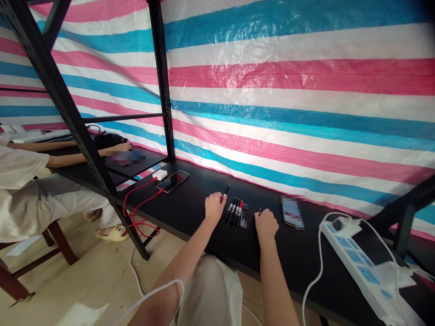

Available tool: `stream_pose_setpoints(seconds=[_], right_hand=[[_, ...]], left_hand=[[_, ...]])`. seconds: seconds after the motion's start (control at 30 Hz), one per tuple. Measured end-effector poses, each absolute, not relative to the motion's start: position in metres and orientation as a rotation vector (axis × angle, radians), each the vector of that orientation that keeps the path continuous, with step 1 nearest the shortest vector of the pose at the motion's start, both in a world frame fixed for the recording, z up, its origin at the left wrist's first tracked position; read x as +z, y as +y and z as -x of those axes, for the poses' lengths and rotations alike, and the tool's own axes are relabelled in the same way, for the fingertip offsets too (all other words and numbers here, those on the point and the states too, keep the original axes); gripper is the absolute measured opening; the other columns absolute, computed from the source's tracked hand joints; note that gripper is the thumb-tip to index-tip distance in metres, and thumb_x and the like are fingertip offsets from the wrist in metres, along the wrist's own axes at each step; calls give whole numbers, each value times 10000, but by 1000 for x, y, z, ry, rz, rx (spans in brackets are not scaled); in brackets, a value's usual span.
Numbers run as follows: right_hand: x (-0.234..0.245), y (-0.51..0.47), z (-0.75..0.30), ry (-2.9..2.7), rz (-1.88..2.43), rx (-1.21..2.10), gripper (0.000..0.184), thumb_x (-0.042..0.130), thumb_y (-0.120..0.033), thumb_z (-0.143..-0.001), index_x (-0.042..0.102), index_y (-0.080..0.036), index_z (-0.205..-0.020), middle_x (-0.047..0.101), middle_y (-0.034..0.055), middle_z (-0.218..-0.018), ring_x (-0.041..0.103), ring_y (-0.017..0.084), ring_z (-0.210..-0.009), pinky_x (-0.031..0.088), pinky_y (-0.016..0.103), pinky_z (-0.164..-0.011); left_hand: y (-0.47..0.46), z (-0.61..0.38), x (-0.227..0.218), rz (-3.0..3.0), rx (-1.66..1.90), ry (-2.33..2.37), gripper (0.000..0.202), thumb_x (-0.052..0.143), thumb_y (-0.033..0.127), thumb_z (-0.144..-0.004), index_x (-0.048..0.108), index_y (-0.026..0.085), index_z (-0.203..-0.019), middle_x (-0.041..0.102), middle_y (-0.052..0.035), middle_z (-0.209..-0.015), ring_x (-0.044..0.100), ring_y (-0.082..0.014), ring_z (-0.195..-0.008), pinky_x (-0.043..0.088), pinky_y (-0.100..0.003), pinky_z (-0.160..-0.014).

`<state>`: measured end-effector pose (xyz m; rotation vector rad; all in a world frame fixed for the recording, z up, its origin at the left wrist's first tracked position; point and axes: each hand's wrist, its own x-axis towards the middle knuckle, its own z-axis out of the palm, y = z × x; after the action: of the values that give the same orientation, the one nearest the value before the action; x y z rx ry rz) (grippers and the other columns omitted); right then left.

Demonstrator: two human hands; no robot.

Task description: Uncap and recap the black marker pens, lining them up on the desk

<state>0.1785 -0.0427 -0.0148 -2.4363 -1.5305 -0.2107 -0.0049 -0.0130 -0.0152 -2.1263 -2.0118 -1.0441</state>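
Note:
My left hand (214, 207) is closed around a black pen (227, 190), whose upper end sticks up past the fingers. Just right of it, a row of pens (233, 213) lies side by side on the black table (190, 208); most are black, and one shows red. Several thin dark sticks (244, 215), perhaps refills, lie at the right end of the row. On the other side of them, my right hand (267, 224) is closed near the tabletop. A tiny dark tip shows above its fingers; what it belongs to is hidden.
A phone (174, 181) and white charger (159, 174) with a red cable (136, 188) lie left. Another phone (291, 212) and a white power strip (356, 260) lie right. A black metal post (163, 81) stands behind. Another person's arm (74, 157) rests at the neighbouring table.

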Motion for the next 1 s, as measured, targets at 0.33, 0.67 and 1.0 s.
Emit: stream_pose_setpoints(seconds=[0.33, 0.67, 1.0], right_hand=[[-14, -40, -174, -1615, 2418, -184, 252, 327, -231, -846, 499, -63, -920, 553, 150, -862, 631, 238, -719, 455, 300, -586], [-7, -45, -196, -1768, 2492, -103, 273, 316, -122, -841, 573, -35, -859, 592, 188, -798, 634, 243, -761, 449, 300, -610], [-12, -46, -207, -1505, 2323, 108, 316, 358, -357, -817, 602, -156, -821, 609, 104, -723, 608, 237, -690, 416, 298, -568]], left_hand=[[-14, 2, -17, 2237, -1116, -1885, 272, 409, 352, -839, 470, 183, -634, 530, 15, -634, 482, -119, -651, 269, -248, -587], [-14, 1, -15, 2302, -1136, -1850, 282, 405, 348, -837, 457, 180, -616, 522, 18, -623, 474, -113, -631, 277, -242, -571], [-18, 1, -11, 2407, -1140, -1770, 271, 399, 351, -842, 489, 185, -647, 541, 15, -639, 489, -115, -644, 312, -242, -608]])
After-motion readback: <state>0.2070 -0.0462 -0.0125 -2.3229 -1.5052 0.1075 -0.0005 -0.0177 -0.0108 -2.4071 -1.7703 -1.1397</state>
